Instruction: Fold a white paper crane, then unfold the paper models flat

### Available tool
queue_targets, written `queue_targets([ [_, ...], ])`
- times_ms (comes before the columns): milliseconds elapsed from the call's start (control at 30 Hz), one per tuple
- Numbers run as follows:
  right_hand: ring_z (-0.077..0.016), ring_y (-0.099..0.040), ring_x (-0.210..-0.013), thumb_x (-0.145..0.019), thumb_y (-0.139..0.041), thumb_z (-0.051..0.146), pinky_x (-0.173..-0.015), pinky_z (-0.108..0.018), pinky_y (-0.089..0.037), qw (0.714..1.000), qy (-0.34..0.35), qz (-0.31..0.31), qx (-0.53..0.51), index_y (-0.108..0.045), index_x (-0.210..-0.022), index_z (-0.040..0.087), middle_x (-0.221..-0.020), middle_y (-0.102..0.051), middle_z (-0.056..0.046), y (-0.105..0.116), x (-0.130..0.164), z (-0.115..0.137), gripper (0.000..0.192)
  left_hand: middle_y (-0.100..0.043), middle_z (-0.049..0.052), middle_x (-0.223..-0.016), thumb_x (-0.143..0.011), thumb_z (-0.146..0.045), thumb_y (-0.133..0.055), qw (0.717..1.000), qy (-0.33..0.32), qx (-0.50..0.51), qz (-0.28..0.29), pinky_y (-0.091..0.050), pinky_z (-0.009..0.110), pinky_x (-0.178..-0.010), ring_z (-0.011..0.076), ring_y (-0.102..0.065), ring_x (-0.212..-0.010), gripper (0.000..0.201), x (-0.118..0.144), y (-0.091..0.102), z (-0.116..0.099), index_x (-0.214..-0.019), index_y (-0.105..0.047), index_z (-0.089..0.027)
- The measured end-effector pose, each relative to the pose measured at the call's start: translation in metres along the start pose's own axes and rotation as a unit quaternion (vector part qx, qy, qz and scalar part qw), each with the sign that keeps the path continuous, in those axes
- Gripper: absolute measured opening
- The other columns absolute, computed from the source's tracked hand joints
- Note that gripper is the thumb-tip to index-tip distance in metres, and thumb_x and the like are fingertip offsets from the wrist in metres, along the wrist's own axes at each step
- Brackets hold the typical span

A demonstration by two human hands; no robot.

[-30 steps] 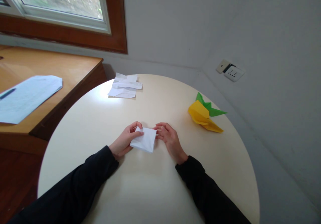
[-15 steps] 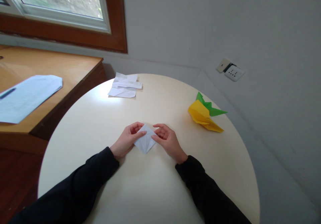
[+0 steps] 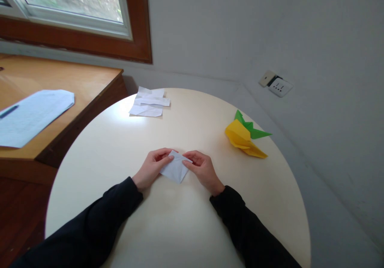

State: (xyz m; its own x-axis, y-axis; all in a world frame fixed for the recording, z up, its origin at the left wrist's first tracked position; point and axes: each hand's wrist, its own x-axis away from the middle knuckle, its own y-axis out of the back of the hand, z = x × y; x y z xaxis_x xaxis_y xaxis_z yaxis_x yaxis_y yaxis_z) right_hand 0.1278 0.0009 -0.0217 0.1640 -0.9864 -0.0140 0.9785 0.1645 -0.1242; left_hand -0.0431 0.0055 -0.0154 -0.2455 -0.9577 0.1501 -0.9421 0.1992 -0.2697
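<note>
A small folded white paper [image 3: 176, 169] is held between my two hands above the middle of the round table [image 3: 186, 228], one corner pointing down toward me. My left hand [image 3: 153, 165] grips its left side, thumb on the front face and fingers tucked behind. At the right corner, my right hand [image 3: 204, 169] pinches the paper between thumb and fingers. Crease lines show on the face of the paper. Its back and the fingertips behind it are hidden.
Torn white paper pieces [image 3: 150, 102] lie at the table's far edge. A yellow and green folded-paper figure [image 3: 240, 134] rests at the right. On the wooden desk [image 3: 90, 78] to the left are white sheets [image 3: 39, 116] and a pen [image 3: 9, 111]. A wall socket [image 3: 280, 87] is beyond.
The folded paper has turned slightly, its lower corner shifting right and its right corner moving outward. My right fingers, spread apart before, have closed in on its right side.
</note>
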Motion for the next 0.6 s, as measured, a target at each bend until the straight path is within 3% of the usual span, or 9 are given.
queue_targets([
  [167,-0.0148,-0.062,-0.07,-0.062,-0.073,0.026,-0.066,-0.029,-0.05,1.0,0.007,-0.001,0.005,-0.067,-0.076,0.019,-0.074,-0.067,-0.001,0.0001,-0.0005,-0.0013,0.017,-0.057,-0.001,-0.059,-0.067,-0.036,-0.068,1.0,-0.005,-0.019,-0.012,-0.032,0.021,-0.05,0.0096,-0.047,-0.054,0.022,0.0009,-0.0002,-0.0003,-0.07,-0.065,-0.014],
  [600,-0.0147,-0.062,-0.068,-0.061,-0.073,0.025,-0.065,-0.028,-0.05,1.0,0.006,0.001,0.007,-0.068,-0.074,0.019,-0.072,-0.068,-0.001,-0.0004,0.0002,0.0007,0.015,-0.051,-0.002,-0.057,-0.068,-0.035,-0.067,1.0,-0.021,-0.016,-0.017,-0.031,0.021,-0.05,0.0092,-0.044,-0.054,0.023,0.0014,-0.0001,-0.0002,-0.064,-0.061,-0.014],
])
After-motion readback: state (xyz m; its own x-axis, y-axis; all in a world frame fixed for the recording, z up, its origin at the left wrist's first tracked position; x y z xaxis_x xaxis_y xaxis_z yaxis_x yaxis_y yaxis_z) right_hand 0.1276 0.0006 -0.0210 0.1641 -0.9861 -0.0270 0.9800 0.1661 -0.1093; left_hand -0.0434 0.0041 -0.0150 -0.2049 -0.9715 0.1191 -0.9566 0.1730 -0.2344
